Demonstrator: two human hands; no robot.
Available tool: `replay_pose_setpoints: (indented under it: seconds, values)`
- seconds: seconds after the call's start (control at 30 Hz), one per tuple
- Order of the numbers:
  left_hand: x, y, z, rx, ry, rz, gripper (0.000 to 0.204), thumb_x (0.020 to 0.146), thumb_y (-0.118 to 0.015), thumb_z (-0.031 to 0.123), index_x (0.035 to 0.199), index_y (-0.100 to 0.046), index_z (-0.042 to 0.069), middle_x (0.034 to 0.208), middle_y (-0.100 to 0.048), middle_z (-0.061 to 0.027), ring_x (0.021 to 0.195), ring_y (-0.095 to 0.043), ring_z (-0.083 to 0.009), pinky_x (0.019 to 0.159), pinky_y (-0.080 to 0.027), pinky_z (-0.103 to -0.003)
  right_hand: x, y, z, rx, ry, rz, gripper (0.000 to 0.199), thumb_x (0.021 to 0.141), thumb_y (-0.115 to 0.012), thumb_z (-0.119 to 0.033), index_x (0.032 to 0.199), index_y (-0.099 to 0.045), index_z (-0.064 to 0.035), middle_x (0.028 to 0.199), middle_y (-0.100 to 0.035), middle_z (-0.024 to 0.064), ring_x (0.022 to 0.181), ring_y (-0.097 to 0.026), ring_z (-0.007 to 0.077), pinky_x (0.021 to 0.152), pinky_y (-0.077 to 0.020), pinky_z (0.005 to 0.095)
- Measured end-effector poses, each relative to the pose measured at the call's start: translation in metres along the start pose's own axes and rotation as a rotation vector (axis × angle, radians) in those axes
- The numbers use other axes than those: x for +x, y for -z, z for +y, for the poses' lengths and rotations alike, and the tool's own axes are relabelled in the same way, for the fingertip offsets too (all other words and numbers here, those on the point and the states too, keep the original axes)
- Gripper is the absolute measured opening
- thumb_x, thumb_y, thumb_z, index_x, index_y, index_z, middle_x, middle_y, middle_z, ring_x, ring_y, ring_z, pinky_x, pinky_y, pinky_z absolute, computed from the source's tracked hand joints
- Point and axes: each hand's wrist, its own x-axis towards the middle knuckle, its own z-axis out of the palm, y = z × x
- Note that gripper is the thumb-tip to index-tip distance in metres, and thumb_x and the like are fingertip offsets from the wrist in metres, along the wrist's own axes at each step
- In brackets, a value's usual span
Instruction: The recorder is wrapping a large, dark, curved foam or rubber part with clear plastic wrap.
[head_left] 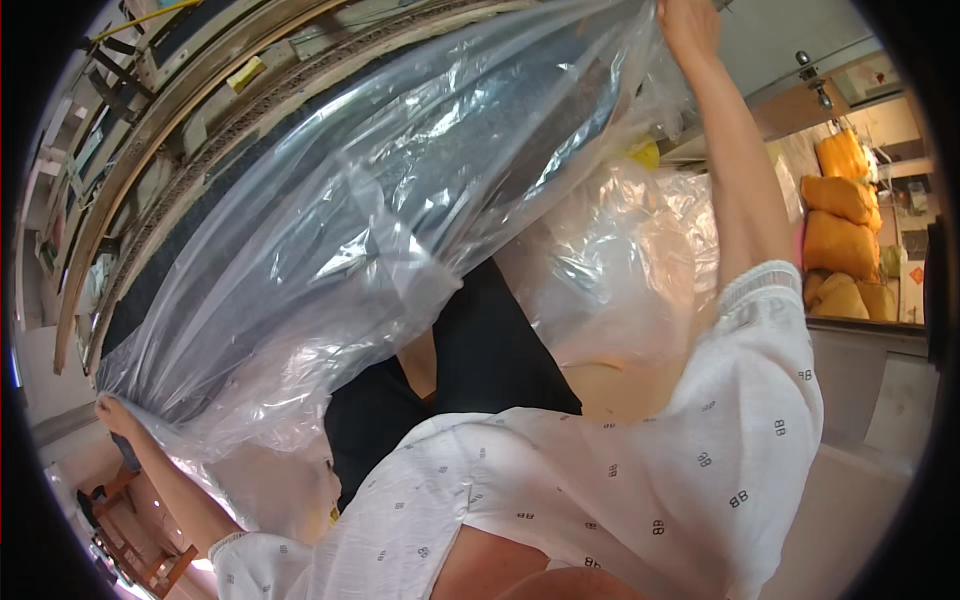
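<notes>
A large sheet of clear plastic film (pixel 310 240) is stretched between my two hands, slanting from the lower left to the upper right. My left hand (pixel 118 415) is closed on its edge at the far left. High at the upper right, my right hand (pixel 690 30) grips the opposite end, with the arm reaching far out. The film looks glossy and creased, and its near edge hangs loosely over my lap. Through it a dark surface shows, blurred by the reflections. I cannot tell whether the film is a single layer or a bag.
More crumpled clear plastic (pixel 620 260) lies to the right of my legs. Beyond the film runs a long machine frame with rails (pixel 190 130). Stacked yellow-orange bundles (pixel 842 230) sit at the right. A brown wooden stool or rack (pixel 140 530) stands at the lower left.
</notes>
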Motion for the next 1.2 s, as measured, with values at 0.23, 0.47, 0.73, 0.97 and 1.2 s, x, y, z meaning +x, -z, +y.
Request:
replay_pose_setpoints:
  seconds: [0.23, 0.47, 0.73, 0.97, 1.2]
  values:
    - [-0.036, 0.012, 0.039, -0.002, 0.022, -0.006, 0.044, 0.088, -0.038, 0.033, 0.11, -0.053, -0.002, 0.109, -0.055, -0.0213, 0.1, -0.052, -0.0367, 0.086, -0.039, -0.039, -0.06, -0.027, -0.115, 0.33, -0.134, -0.253, 0.056, 0.078, -0.055, -0.051, 0.115, -0.052, -0.0097, 0.103, -0.061, 0.0144, 0.1, -0.056, 0.0313, 0.085, -0.0418, 0.0352]
    - [0.006, 0.022, -0.072, 0.428, -0.133, -0.139, 0.043, 0.09, -0.036, 0.032, 0.113, -0.05, -0.001, 0.108, -0.055, -0.0239, 0.097, -0.052, -0.04, 0.082, -0.041, -0.044, -0.028, -0.027, -0.107, 0.238, -0.324, -0.814, 0.054, 0.081, -0.046, -0.056, 0.107, -0.055, -0.0095, 0.096, -0.061, 0.0174, 0.094, -0.056, 0.0335, 0.081, -0.0413, 0.0453]
    - [0.02, 0.007, -0.052, 0.574, -0.098, -0.032, 0.037, 0.086, -0.043, 0.029, 0.106, -0.058, 0.001, 0.107, -0.057, -0.0215, 0.101, -0.053, -0.0349, 0.084, -0.043, -0.042, -0.047, -0.138, -0.023, 0.717, -0.391, -0.682, 0.076, 0.083, -0.039, -0.059, 0.126, -0.043, 0.0031, 0.133, -0.04, 0.019, 0.125, -0.037, 0.0266, 0.103, -0.0261, 0.0331]
    - [-0.021, 0.006, 0.049, -0.105, -0.036, 0.231, 0.033, 0.08, -0.05, 0.029, 0.088, -0.06, -0.001, 0.087, -0.062, -0.0187, 0.083, -0.059, -0.031, 0.073, -0.044, -0.039, -0.014, -0.057, -0.111, -0.061, 0.024, -0.176, 0.036, 0.091, -0.043, -0.035, 0.1, -0.06, -0.0044, 0.092, -0.06, 0.0142, 0.093, -0.056, 0.0273, 0.079, -0.042, 0.0371]
    - [-0.026, 0.003, 0.066, -0.158, 0.272, 0.333, 0.029, 0.087, -0.041, 0.025, 0.093, -0.054, 0.0, 0.089, -0.058, -0.0276, 0.087, -0.055, -0.0422, 0.075, -0.042, -0.047, -0.112, 0.105, -0.299, 1.384, 0.257, -0.332, 0.031, 0.088, -0.037, -0.015, 0.064, -0.051, -0.0024, 0.06, -0.051, 0.0053, 0.053, -0.046, 0.0141, 0.052, -0.037, 0.0249]
